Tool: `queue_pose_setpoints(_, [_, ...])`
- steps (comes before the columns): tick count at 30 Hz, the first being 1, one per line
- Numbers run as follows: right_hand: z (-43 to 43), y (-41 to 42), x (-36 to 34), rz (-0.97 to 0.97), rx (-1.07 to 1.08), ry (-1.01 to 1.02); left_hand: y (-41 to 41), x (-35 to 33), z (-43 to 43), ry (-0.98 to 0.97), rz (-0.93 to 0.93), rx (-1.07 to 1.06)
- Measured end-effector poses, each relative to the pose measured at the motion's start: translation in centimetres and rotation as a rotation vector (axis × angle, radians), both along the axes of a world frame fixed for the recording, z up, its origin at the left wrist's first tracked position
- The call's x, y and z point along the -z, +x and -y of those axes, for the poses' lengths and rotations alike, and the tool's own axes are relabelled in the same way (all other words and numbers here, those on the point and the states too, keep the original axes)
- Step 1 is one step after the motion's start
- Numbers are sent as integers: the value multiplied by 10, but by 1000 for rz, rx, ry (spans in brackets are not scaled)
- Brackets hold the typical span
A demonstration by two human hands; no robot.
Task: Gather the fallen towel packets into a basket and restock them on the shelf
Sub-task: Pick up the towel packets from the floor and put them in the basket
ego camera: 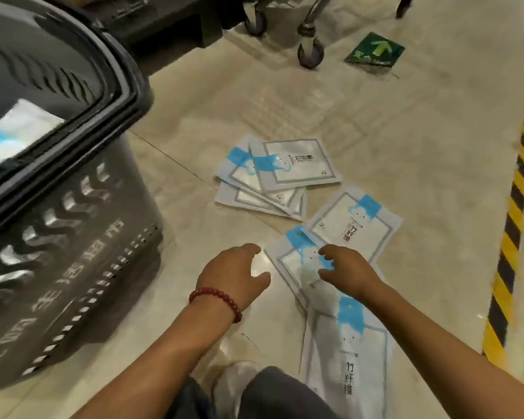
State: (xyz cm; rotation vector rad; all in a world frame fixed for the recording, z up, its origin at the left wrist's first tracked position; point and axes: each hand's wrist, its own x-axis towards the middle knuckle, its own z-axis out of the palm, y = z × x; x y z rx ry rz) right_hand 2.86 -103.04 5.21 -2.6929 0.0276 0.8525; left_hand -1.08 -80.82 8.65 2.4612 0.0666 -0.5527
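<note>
Dark trousers [273, 394] are showing at the frame's foot as a person is reaching over the floor [406, 131]. The left hand [233, 273] and right hand [345, 270] are hovering, fingers loosely spread, gripping nothing. The right is hanging over one of the towel packets [297, 258]. Other packets are lying nearby and in an overlapping pile [279, 173]. Another is lying inside the grey basket [73, 237] at left.

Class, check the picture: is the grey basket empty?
No, a white-and-blue towel packet lies inside the grey basket.
</note>
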Motion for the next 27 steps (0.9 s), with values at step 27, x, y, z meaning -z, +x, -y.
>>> queue_pose_setpoints(27, [36,-10,109,660,410,195,40,99,24,-530,-282,-606])
